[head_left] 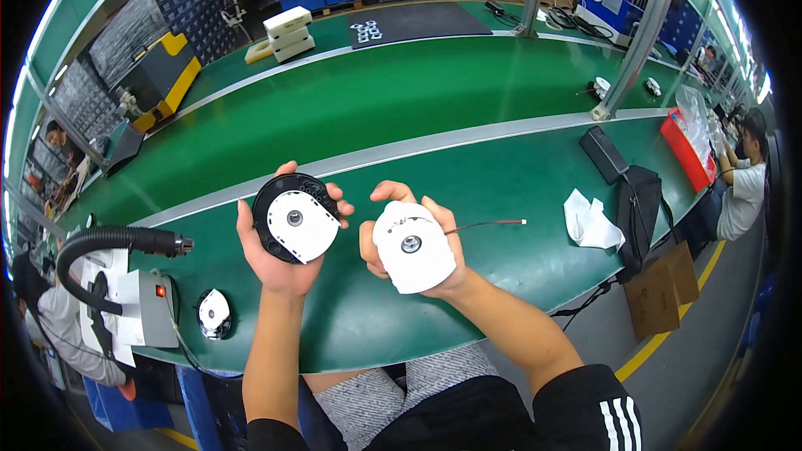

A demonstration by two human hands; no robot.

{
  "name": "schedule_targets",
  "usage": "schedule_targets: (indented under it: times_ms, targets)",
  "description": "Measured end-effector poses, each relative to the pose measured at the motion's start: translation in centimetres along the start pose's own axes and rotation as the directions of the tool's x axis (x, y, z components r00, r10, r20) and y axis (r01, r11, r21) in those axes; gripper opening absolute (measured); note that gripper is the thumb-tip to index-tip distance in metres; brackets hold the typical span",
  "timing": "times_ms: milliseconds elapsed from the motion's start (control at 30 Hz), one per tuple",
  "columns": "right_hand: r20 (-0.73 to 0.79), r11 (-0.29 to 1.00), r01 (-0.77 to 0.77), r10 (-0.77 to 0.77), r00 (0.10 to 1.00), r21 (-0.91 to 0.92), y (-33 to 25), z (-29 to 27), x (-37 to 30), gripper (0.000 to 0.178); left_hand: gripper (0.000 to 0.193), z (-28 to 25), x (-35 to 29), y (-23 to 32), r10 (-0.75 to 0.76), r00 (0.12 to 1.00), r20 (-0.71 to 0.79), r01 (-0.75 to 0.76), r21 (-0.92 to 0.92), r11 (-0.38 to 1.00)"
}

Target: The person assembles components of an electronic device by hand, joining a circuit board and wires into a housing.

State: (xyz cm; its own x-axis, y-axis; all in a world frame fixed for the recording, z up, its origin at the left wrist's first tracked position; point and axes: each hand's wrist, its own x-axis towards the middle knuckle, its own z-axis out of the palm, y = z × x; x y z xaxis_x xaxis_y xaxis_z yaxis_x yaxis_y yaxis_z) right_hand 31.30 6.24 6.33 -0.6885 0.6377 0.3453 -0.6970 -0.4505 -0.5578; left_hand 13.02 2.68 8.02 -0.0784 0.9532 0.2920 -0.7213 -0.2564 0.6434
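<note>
My left hand (286, 279) is wrapped round a round black housing (313, 188), which has a white plate (307, 234) with a central hub on its face. Held up beside it, in my right hand (452, 277), is a white rounded plate part (411, 269) with a dark hub in the middle. A thin dark cable (489, 224) with a small white connector sticks out of it to the right. The two parts are apart, above the green table (359, 326). A similar black-and-white round part (215, 311) lies on the table at the left.
At the left stand a grey box (154, 309) with a red switch and a black flexible hose (125, 238). A white cloth (591, 221), black bag (639, 209) and red bin (687, 150) lie right. Beyond runs a green conveyor belt (334, 108). Co-workers sit at both sides.
</note>
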Motion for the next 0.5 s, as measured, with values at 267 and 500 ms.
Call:
schedule_targets:
  times_ms: [267, 500]
  targets:
    - [-0.144, 0.679, 0.302, -0.517, 0.844, -0.669, 0.4, -0.1, 0.4, 0.059, 0.072, 0.2, -1.2, -3.4, 0.033, 0.995, -0.092, -0.033, -0.001, 0.999]
    - [0.432, -0.248, 0.354, -0.510, 0.743, -0.902, 0.7, -2.5, 0.9, 0.052, 0.064, 0.4, -2.0, -4.7, 0.118, 0.983, -0.144, -0.078, 0.254, 0.964]
